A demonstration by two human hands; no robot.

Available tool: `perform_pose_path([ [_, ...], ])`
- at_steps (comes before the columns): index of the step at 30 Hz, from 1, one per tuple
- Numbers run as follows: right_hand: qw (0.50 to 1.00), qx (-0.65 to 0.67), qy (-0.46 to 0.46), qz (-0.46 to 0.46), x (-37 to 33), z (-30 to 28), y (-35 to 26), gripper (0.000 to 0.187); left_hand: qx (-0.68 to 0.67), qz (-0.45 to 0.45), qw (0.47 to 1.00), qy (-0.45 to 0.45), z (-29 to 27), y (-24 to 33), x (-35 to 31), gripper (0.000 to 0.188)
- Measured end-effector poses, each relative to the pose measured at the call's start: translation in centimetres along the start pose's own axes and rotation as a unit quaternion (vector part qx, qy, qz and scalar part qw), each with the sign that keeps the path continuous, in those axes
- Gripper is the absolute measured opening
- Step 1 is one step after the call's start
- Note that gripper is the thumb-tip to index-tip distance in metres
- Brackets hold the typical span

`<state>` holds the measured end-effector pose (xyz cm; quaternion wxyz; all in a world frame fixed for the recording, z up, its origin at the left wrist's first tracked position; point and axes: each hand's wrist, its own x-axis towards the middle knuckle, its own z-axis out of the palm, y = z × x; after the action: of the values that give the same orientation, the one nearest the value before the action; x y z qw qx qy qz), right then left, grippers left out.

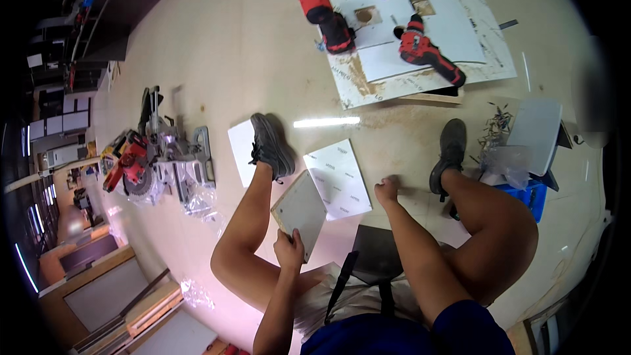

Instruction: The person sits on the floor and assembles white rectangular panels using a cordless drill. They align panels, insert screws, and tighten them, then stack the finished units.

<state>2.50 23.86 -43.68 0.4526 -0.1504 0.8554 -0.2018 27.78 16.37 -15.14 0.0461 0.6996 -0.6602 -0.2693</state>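
Between my legs, my left hand [289,248] grips the lower edge of a grey-white board [303,213] that is tilted up. Its pale edge faces left, and small dark spots mark its corners. Beside it on the floor lies a white printed panel [340,177], partly covered by the board. My right hand [386,192] is closed in the air to the right of that panel. A small blurred dark shape shows at its fingers, too unclear to name. Another white panel [242,148] lies partly under my left shoe.
Ahead, a red-black drill [424,52] lies on white boards [453,33] with cut-outs; another drill [319,10] stands at their left edge. A mitre saw [141,164] sits at left. A blue crate [536,200] and loose hardware [497,125] are beside my right leg.
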Motion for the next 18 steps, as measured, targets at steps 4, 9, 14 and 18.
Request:
perform_pose_path([
  [4, 0.997, 0.055, 0.050, -0.018, -0.4, 3.4, -0.4, 0.032, 0.087, -0.038, 0.995, -0.011, 0.9, -0.8, 2.5, 0.023],
  [9, 0.999, 0.003, -0.049, -0.009, -3.0, 5.4, -3.1, 0.065, 0.029, -0.040, 0.997, -0.057, 1.7, -2.6, 3.3, 0.023],
  [14, 0.996, -0.091, 0.023, 0.012, -3.9, 6.4, -4.1, 0.077, -0.011, -0.038, 0.994, -0.099, 1.3, -2.8, 3.4, 0.024],
  [18, 0.977, -0.061, -0.200, 0.037, -2.3, 3.1, -4.8, 0.048, -0.018, -0.007, 0.996, -0.092, 1.4, -3.5, 3.0, 0.024],
])
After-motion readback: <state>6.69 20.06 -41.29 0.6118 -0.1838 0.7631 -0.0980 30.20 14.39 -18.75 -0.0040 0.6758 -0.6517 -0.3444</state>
